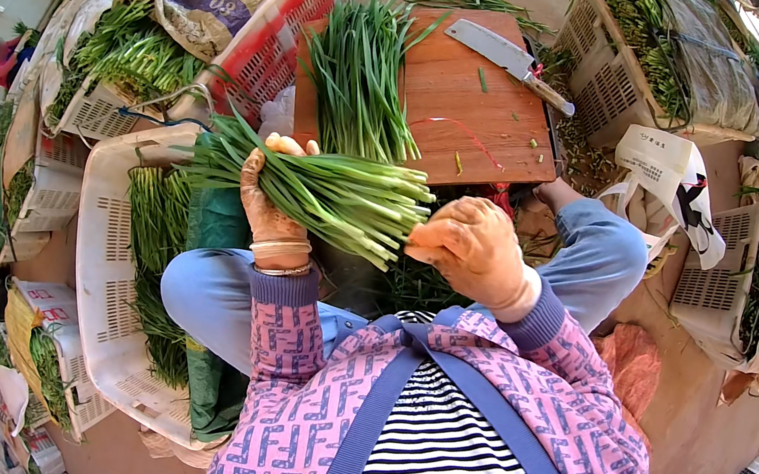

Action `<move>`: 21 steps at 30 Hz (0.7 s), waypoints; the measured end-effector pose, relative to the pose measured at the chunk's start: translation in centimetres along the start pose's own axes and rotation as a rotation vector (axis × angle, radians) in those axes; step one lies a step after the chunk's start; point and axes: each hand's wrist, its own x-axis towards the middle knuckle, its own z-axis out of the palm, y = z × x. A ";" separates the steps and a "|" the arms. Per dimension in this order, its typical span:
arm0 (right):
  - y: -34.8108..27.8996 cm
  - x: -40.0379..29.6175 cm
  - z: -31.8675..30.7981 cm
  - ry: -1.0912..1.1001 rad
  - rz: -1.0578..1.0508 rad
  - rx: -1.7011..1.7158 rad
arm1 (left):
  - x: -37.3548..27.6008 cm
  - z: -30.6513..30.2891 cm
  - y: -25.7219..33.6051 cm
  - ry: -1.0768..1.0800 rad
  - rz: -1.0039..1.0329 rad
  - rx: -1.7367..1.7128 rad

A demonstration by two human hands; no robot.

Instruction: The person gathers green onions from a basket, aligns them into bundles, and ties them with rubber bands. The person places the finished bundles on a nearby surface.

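My left hand, in a stained thin glove, grips a bunch of green garlic chives. The leaves trail off to the left and the pale stem ends point right. Several elastic bands circle that wrist. My right hand, also gloved, is curled with its fingertips at the stem ends; whether a stem is pinched between them is hidden. Just beyond, another pile of chives lies on a wooden board. A cleaver rests at the board's far right, its handle over the edge.
A white plastic crate with bundled chives stands by my left knee. Another loaded crate is at the back right. A white bag sits beyond my right knee. Trimmings litter the floor beside the board. Other people are at far left.
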 end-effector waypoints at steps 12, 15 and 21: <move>0.6 4.7 -1.0 0.258 0.048 0.189 | -0.1 0.9 1.9 -0.220 -0.005 -0.083; -0.1 6.4 0.1 0.161 -0.093 -0.161 | -0.2 0.3 2.1 -0.233 0.007 -0.040; 0.6 6.1 1.3 0.189 -0.056 0.425 | -0.6 0.6 1.1 -0.200 0.005 -0.076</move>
